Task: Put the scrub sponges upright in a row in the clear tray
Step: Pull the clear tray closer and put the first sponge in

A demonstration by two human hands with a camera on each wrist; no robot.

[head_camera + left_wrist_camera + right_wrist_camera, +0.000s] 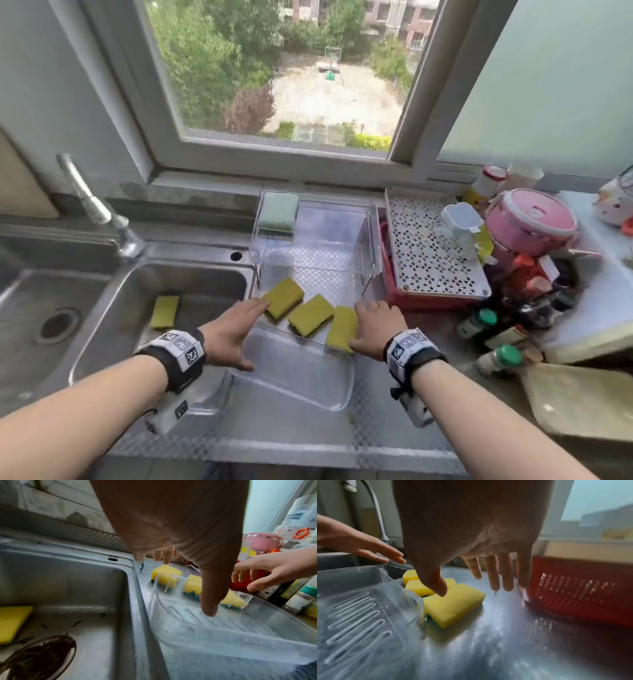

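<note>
Three yellow scrub sponges lie flat on the steel counter behind the clear tray [349, 377]: a left one [284, 298], a middle one [311, 315] and a right one [342, 329]. The tray holds nothing. My left hand [251, 334] is open over the tray's left rim, its fingertips at the left sponge [164, 573]. My right hand [358, 325] is open and spread above the right sponge [453, 607], with its thumb tip at that sponge's top. A fourth yellow sponge [165, 311] lies in the sink basin [191, 281].
Behind the sponges stands a clear rack [315, 240] with a green sponge [278, 212] on top. A red basket [404, 298] with a perforated white tray [431, 253] sits close to the right. Bottles [479, 322] and a pink container [531, 219] crowd the far right. The faucet [92, 205] rises at left.
</note>
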